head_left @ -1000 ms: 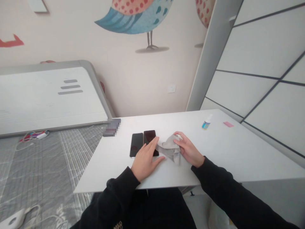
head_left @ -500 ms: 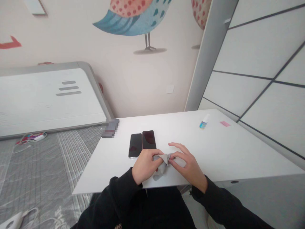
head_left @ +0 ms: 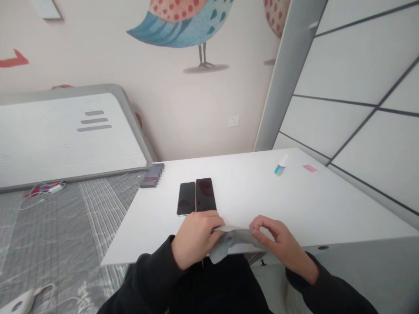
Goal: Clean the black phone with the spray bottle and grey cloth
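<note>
A thin grey cloth (head_left: 240, 237) is stretched between my two hands at the near edge of the white table (head_left: 157, 235). My left hand (head_left: 197, 235) is closed on its left end, and a loose flap hangs below those fingers. The cloth's right end is pinched between thumb and fingers of my right hand (head_left: 278, 237). Just beyond my left hand lie two dark-screened phones side by side, a white-edged phone (head_left: 186, 199) and a larger phone (head_left: 205, 195). My left fingers overlap the near end of the larger one in view.
A small spray bottle (head_left: 280, 167) stands at the back right, with a pink slip (head_left: 310, 168) beside it. A blurred dark flat object (head_left: 152, 175) lies at the table's far left corner. A white panel (head_left: 65, 135) leans against the wall.
My hands have moved apart and nearer to my body. The cloth, bunched between them before, is now drawn out sideways. The phones and bottle have stayed put.
</note>
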Available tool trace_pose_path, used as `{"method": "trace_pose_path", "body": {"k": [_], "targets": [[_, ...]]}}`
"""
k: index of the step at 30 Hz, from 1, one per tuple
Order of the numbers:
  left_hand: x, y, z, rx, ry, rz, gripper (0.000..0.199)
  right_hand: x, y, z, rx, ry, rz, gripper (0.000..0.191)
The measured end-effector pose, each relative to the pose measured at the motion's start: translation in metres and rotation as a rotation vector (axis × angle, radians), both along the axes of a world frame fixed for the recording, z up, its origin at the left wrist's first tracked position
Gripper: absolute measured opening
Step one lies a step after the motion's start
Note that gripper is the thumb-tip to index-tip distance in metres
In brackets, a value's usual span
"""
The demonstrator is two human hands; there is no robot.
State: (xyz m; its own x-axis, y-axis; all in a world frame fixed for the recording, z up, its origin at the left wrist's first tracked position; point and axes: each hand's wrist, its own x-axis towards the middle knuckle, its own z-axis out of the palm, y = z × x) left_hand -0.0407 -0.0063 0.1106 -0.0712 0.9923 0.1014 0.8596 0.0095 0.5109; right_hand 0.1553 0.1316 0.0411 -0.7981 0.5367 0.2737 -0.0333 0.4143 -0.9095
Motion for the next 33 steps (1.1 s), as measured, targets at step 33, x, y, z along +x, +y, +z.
{"method": "trace_pose_path", "body": {"k": [33], "targets": [[-0.010,0.068,-0.060,0.069,0.368,-0.197,0.042,0.039,0.099,-0.029,0.493,-0.178,-0.049,0.030]]}}
